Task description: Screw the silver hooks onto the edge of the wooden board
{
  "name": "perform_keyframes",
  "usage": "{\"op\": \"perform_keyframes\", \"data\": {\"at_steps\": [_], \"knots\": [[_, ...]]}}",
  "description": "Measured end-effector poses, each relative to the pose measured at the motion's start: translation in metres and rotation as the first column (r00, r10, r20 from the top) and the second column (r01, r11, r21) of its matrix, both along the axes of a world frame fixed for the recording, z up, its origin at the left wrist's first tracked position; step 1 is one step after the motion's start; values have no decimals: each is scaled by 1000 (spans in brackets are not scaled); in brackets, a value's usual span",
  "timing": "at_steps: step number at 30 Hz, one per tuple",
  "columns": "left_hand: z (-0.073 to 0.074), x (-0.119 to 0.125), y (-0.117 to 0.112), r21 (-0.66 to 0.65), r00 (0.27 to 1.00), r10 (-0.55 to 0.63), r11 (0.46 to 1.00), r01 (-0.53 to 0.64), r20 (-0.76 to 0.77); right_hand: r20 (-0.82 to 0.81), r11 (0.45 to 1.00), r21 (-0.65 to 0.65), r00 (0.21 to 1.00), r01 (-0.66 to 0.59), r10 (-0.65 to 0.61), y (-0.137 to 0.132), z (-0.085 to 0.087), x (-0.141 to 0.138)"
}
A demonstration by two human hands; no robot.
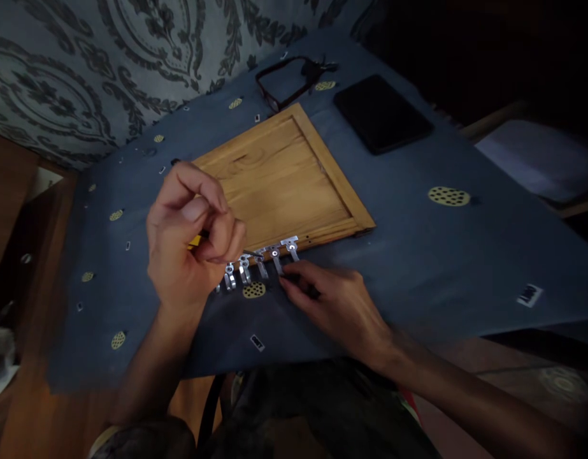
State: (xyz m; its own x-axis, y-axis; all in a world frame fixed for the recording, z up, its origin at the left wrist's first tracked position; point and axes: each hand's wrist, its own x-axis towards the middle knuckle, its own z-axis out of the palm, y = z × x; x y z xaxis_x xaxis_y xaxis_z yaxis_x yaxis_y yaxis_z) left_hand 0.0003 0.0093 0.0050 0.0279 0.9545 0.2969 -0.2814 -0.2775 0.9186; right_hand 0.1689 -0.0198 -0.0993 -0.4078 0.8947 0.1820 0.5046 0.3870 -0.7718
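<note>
Metal hooks [276, 255] line the wooden panel's [274, 185] near edge, where screw-fastening seems underway: left hand [188, 223] curls its fingers round a screwdriver [195, 241]; right hand [339, 306] touches a hook, pinch unclear. Next calls for steady tip alignment.

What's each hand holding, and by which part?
Left hand: screwdriver, by its yellow handle. Right hand: at the lower end of a hook; can't tell whether it grips or just touches.

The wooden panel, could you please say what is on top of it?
Metal hooks line the near edge of the wooden panel; the left hand hides its near left corner, so anything there is unseen.
</note>
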Motion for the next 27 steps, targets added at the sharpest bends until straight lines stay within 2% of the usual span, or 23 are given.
{"op": "perform_keyframes", "data": {"at_steps": [3, 7, 14, 21, 27], "knots": [[-2, 4, -4, 32, 998, 56, 998, -56, 1, 5, 1000, 17, 1000, 2, -2, 0, 0, 0], [-7, 5, -1, 72, 999, 41, 997, -41, 4, 7, 1000, 23, 1000, -15, 15, 0, -1, 0], [-10, 11, -3, 12, 999, 47, 999, -47, 8, -13, 999, 44, 999, -30, 31, 0, -4, 0], [-16, 15, -4, 14, 1000, 27, 1000, -27, 4, -2, 999, 34, 1000, -30, 31, 1, -3, 0], [-17, 18, -4, 33, 998, 63, 997, -63, 12, -11, 998, 37, 999, -42, 42, 1, -2, 0]]}}
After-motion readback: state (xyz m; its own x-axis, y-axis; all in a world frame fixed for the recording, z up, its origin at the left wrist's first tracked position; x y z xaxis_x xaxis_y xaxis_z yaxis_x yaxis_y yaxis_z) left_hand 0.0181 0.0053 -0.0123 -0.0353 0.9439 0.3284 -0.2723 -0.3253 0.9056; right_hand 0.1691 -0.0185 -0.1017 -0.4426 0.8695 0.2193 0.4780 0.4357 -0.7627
